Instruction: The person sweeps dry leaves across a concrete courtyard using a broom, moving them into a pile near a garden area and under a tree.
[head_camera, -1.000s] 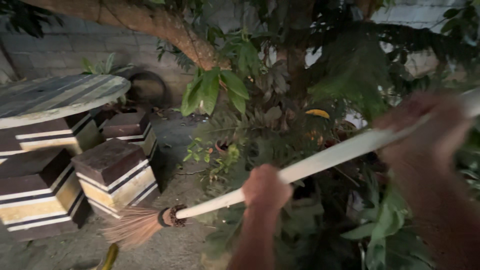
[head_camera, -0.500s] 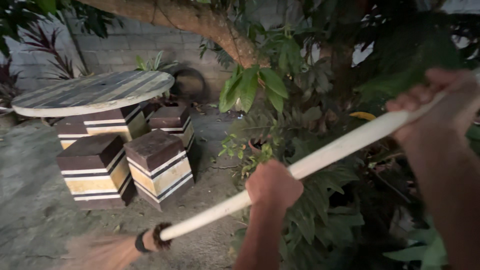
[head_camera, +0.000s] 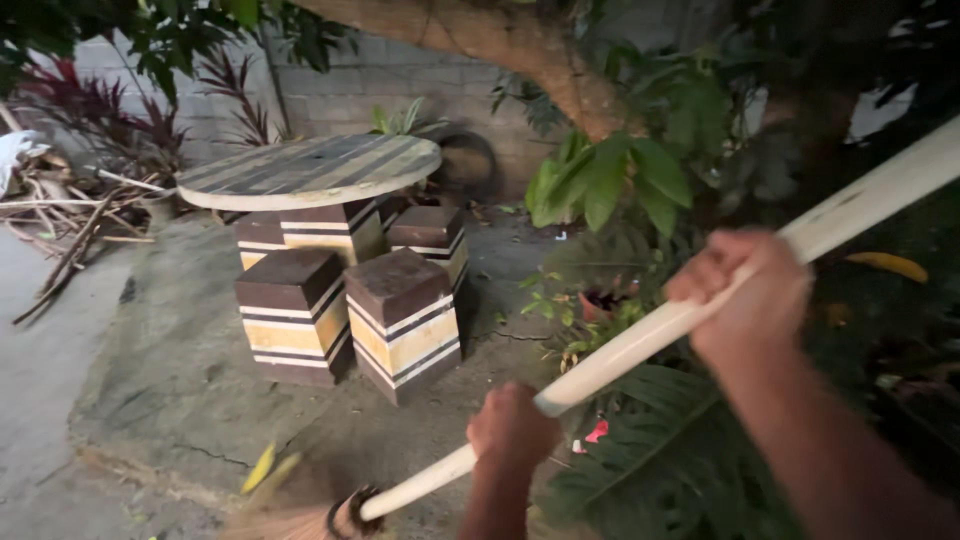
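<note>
A broom with a long pale wooden handle slants from the upper right down to its brown bristle head at the bottom edge. My left hand is closed around the lower part of the handle. My right hand grips it higher up. The bristles are on the concrete ground, close to two yellow fallen leaves.
A round striped table and several striped block stools stand on the concrete. Leafy plants and a leaning tree trunk fill the right. Dry branches lie at left before a block wall.
The view has shifted so the table and stools appear further right. The broom head has swept rightward and nearer. My right hand has slid down the handle, closer to the left.
</note>
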